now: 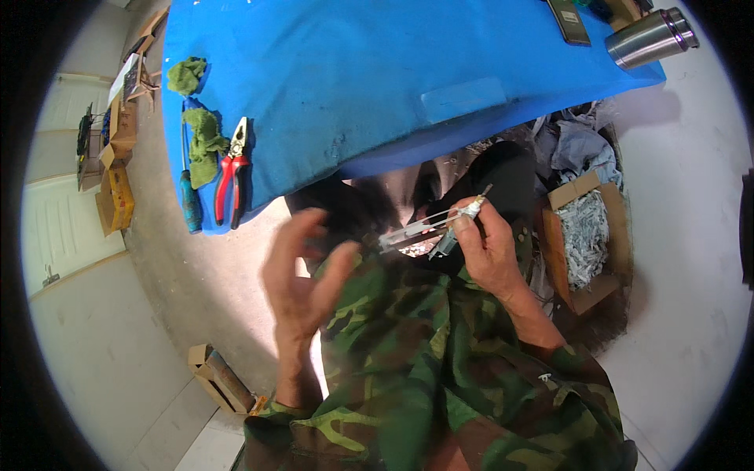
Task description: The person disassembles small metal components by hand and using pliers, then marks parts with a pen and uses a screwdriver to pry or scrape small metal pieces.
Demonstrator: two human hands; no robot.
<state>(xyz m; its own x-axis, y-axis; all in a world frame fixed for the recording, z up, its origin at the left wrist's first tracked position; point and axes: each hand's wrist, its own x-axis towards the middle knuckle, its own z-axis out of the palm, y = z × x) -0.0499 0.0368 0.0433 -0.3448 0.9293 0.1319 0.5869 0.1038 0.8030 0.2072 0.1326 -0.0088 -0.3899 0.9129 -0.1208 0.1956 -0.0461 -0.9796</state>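
Note:
My right hand [488, 250] grips a slim metal and whitish part [468, 210] between thumb and fingers, over my lap. A narrow tip sticks out past the fingers, and pale, thin strips reach from it toward my left. Its exact kind cannot be made out. A short grey piece [444, 245] hangs below the same fingers. My left hand [302, 271] is raised to the left of the part, apart from it, blurred by motion. Its thumb and fingers are spread, with nothing seen between them.
On the blue-covered table [330, 78] lie red-handled pliers [232, 174], a screwdriver [191, 202], green rags [204, 145], a phone [569, 21] and a steel flask [652, 38]. A cardboard box [557, 259] of whitish pieces stands to the right. Another box [220, 380] sits at lower left.

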